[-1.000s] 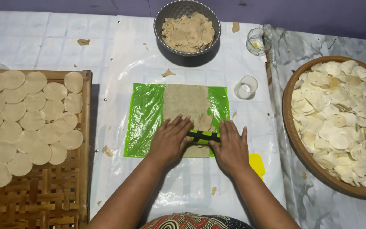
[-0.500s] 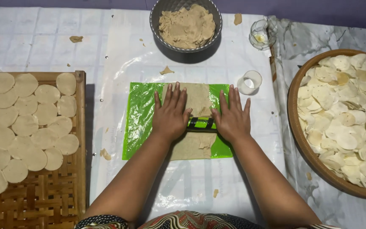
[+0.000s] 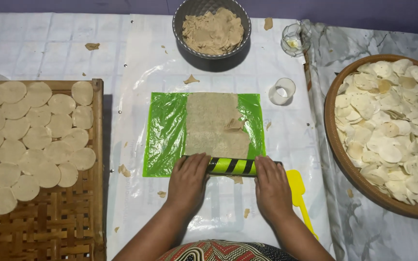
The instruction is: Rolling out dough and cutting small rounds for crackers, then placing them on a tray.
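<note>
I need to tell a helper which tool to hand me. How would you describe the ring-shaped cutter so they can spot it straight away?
Start from the green sheet in the middle of the table. Just past its far right corner, between it and the round basket of cut discs, stands the white ring cutter. It is a short open hoop, unlike the small glass cup beyond it.

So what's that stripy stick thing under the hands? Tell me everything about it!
The rolling pin is a thin rod with slanted green and black stripes. It lies flat and crosswise at the near edge of the dough sheet on the green mat. The left hand and right hand press palm-down on its ends.
</note>
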